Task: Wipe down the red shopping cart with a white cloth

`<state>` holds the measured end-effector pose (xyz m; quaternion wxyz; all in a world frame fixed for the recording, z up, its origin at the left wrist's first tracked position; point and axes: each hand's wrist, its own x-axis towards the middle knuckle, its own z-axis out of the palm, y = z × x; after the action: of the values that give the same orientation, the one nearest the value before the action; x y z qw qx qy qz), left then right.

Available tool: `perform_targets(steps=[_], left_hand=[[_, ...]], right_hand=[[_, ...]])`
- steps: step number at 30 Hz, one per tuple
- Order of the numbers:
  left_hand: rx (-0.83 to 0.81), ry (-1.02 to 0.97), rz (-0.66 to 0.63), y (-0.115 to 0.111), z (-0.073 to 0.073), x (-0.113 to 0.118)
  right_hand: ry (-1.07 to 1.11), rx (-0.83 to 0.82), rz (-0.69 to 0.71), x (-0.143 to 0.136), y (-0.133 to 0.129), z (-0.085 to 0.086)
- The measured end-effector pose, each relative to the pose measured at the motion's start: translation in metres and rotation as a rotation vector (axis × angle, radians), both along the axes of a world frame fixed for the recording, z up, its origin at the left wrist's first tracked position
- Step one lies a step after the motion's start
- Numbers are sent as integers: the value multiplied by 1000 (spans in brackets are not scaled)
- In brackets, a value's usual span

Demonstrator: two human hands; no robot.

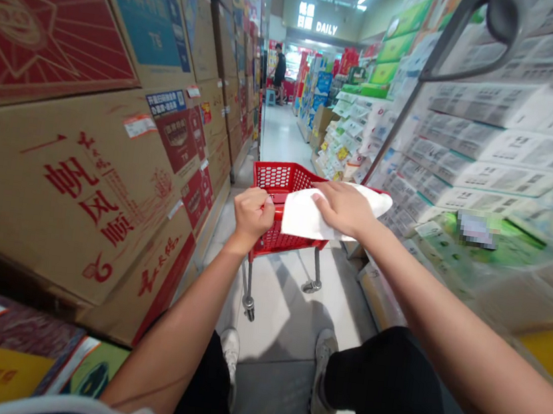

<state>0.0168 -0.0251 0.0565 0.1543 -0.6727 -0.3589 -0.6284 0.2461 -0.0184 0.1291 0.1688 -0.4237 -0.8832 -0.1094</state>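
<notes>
A red plastic shopping cart (273, 177) with perforated basket walls stands in the aisle in front of me. My left hand (251, 213) is closed in a fist round the left end of its handle bar. A white cloth (300, 213) drapes over the rest of the handle and hides it. On top of this cloth lies my right hand (341, 207), fingers together and bent over it, thumb toward the left. Two grey front legs with casters show below the basket.
Stacked cardboard cartons (121, 195) line the left side. Wrapped white paper packs (505, 154) fill the right, where a grey loop handle on a pole (391, 130) leans. Down the tiled aisle, a person in dark clothes (280, 66) stands near a blue stool (270, 96).
</notes>
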Motion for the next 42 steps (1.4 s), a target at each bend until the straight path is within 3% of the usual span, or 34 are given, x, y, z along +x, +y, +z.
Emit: perform_targets(steps=[4, 7, 10, 16, 18, 21, 26, 30, 33, 39, 42], left_hand=[[-18, 34, -19, 2, 2, -2], [-52, 57, -33, 4, 2, -11], [-67, 60, -35, 5, 3, -20], [-68, 23, -63, 5, 1, -33], [-62, -3, -38, 6, -1, -33], [-43, -28, 3, 7, -2, -30], [-27, 4, -8, 5, 2, -22], [-58, 37, -27, 3, 5, -25], [-66, 48, -51, 2, 5, -29], [-83, 29, -53, 1, 3, -34], [-62, -4, -37, 1, 3, -31]], right_hand=[[-57, 8, 136, -52, -26, 0], [-60, -7, 145, -65, -29, 1], [-14, -11, 79, -49, -15, 4], [26, -169, -338, 19, 22, 6], [19, -154, -393, 27, 23, 4], [25, -52, -288, 11, 12, 1], [-42, 59, 43, -48, -14, 0], [-38, 34, 106, -68, -20, 2], [28, 10, 45, -54, -12, 5], [65, -174, -328, 5, 17, 8], [71, -102, -367, 10, 16, 3]])
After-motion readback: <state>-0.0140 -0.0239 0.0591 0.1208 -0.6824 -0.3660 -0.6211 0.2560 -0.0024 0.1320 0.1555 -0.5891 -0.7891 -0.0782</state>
